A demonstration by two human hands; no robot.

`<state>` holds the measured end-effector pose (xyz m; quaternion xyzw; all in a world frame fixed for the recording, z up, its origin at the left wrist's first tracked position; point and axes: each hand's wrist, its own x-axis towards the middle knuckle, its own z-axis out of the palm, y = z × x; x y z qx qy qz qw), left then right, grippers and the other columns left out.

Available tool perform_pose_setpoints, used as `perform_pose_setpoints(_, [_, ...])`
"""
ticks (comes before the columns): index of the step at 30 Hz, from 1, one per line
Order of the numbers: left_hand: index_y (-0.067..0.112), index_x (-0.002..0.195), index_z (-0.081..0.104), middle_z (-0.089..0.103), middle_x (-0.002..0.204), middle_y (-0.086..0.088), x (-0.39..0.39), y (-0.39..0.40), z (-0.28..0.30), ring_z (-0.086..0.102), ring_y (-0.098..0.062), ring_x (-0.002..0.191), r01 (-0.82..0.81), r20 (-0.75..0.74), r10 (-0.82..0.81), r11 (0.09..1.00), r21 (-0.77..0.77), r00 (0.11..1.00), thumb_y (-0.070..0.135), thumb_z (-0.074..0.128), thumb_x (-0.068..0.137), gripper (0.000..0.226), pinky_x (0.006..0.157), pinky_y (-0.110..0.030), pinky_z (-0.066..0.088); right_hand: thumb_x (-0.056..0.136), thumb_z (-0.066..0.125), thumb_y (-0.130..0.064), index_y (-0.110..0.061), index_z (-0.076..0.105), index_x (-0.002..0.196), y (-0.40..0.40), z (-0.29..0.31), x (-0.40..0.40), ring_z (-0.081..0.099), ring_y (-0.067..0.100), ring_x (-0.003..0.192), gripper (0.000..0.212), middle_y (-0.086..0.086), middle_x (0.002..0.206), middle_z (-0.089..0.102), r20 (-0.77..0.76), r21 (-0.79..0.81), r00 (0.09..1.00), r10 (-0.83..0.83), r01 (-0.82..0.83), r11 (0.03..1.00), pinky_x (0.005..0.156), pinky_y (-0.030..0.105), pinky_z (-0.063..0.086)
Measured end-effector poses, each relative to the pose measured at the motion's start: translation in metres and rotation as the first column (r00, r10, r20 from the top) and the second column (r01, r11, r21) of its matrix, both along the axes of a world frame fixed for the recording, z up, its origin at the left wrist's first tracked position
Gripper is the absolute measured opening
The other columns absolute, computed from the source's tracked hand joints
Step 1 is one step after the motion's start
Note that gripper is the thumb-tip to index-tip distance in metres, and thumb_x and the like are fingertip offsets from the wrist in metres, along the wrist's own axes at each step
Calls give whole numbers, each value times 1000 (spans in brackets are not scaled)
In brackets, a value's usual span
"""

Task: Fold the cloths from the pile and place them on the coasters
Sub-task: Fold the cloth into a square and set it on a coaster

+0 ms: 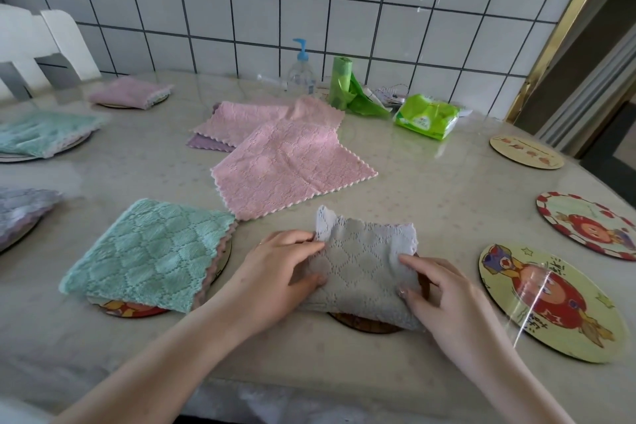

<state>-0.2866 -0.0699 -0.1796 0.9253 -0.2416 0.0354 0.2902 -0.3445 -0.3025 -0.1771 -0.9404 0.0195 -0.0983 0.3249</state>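
A folded grey cloth (361,268) lies on a dark round coaster (368,325) at the table's near edge. My left hand (278,268) pinches its left side and my right hand (444,296) grips its right side. Its far left corner curls upward. To the left, a folded teal cloth (148,251) covers another coaster (134,310). Behind lies the pile of unfolded pink cloths (285,162) over a purple one (206,143). Three bare picture coasters sit on the right: near (547,299), middle (588,224), far (526,151).
Folded cloths rest on coasters at the left: lilac (24,213), teal (44,132), mauve (130,91). By the tiled wall stand a pump bottle (302,74), a green bag roll (340,83) and a green tissue pack (426,115). A white chair (41,45) stands at far left.
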Motion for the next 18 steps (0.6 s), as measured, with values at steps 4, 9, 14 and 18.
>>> perform_pose_setpoints(4, [27, 134, 47, 39, 139, 17, 0, -8, 2, 38, -3, 126, 7, 4, -7, 999, -40, 1000, 32, 60, 87, 50, 107, -27, 30, 83, 67, -15, -34, 58, 120, 2, 1, 2, 58, 6, 95, 43, -28, 110, 53, 48, 135, 999, -6, 0, 991, 86, 18, 46])
perform_pose_setpoints(9, [27, 140, 37, 31, 140, 19, -4, -18, 10, 48, -2, 107, 42, -23, -44, 993, -109, 999, 28, 57, 90, 54, 89, -14, 34, 83, 66, -15, -37, 57, 119, -9, 8, 2, 60, 1, 97, 43, -22, 114, 56, 57, 224, 997, -53, 39, 974, 78, 12, 46])
perform_pose_setpoints(14, [29, 140, 38, 32, 140, 14, -5, -15, 1, 41, -2, 119, 6, -28, -8, 999, -44, 1000, 37, 55, 89, 54, 97, -17, 31, 82, 67, -19, -31, 59, 120, -13, -5, 0, 58, -7, 90, 41, -27, 111, 52, -5, 129, 1000, -20, 21, 991, 79, 4, 40])
perform_pose_setpoints(18, [29, 137, 38, 24, 146, 9, -5, -17, 4, 17, -11, 138, -21, 110, 15, 999, 48, 994, 35, 52, 89, 50, 110, -32, 21, 82, 63, -33, -33, 51, 129, -10, -2, 2, 38, -1, 122, 48, -22, 128, 38, 22, -17, 999, -31, 31, 999, 99, 10, 25])
